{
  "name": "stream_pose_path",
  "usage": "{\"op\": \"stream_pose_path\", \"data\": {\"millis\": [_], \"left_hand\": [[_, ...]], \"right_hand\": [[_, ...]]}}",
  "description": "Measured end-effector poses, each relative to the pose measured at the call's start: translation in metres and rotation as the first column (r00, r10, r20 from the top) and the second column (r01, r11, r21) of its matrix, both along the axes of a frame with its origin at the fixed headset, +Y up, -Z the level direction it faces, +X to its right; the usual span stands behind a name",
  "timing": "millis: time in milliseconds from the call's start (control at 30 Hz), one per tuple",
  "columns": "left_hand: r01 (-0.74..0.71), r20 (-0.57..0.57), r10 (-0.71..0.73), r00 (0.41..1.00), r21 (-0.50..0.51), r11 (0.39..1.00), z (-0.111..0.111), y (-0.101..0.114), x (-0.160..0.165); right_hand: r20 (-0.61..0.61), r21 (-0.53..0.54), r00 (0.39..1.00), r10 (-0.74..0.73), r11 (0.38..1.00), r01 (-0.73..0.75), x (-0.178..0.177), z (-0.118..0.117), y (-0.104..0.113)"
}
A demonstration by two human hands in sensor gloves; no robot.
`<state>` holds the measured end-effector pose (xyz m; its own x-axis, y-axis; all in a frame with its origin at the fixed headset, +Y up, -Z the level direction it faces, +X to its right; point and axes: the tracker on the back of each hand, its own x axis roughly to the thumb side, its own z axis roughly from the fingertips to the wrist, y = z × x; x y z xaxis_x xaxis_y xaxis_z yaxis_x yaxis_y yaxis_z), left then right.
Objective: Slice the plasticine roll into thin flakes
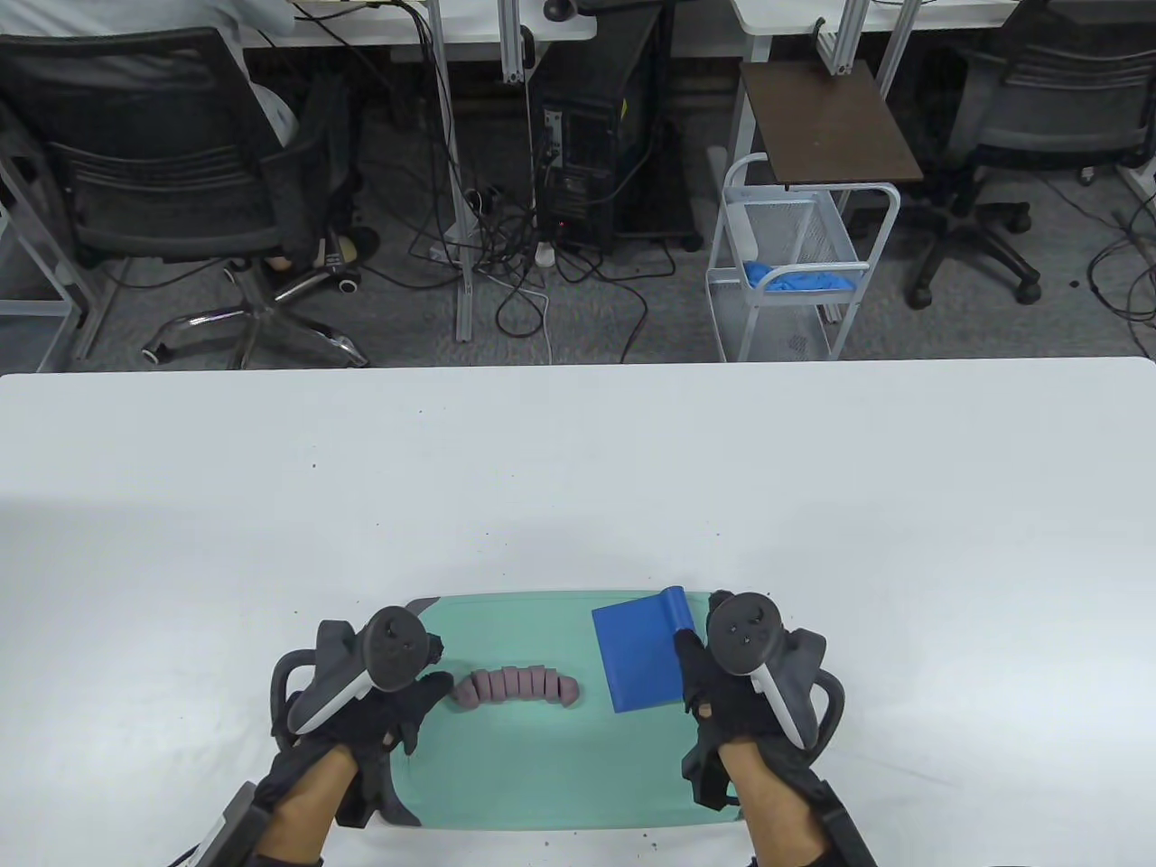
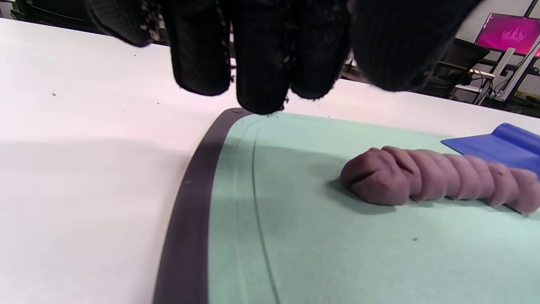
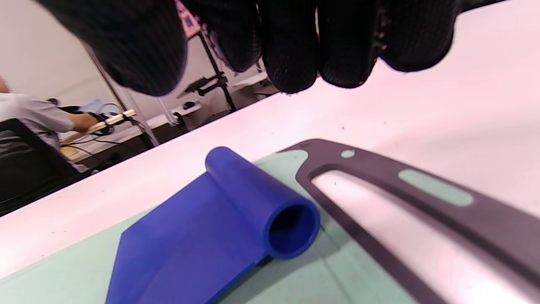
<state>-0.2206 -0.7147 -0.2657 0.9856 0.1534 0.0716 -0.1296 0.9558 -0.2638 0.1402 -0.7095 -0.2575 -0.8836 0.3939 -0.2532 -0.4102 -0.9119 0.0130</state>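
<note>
A purple plasticine roll (image 1: 517,688), marked with several cuts, lies on a green cutting board (image 1: 542,768). It also shows in the left wrist view (image 2: 438,179). A blue plastic scraper (image 1: 639,657) with a tube handle lies flat on the board's right part, and shows in the right wrist view (image 3: 228,223). My left hand (image 1: 397,695) hovers over the board's left end, just left of the roll, holding nothing. My right hand (image 1: 722,677) hovers just right of the scraper's handle, above it, holding nothing. Both hands' fingers (image 2: 261,55) hang loosely curled.
The board has a dark grey rim (image 2: 185,228) and a handle cutout (image 3: 379,185) at its right end. The white table (image 1: 578,470) stretches far behind. Chairs, a wire cart (image 1: 795,262) and a computer tower stand beyond the far edge.
</note>
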Motion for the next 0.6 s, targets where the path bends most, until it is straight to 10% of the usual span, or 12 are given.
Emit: {"op": "stream_pose_path", "data": {"millis": [367, 600], "left_hand": [[-0.022, 0.023, 0.022, 0.999, 0.020, 1.000, 0.021, -0.003, -0.007], [-0.018, 0.073, 0.018, 0.997, -0.002, 1.000, 0.021, -0.008, -0.004]], "right_hand": [[-0.220, 0.146, 0.974, 0.050, 0.989, -0.018, 0.020, 0.019, -0.002], [-0.262, 0.030, 0.964, -0.045, 0.998, 0.054, 0.031, 0.015, -0.016]]}}
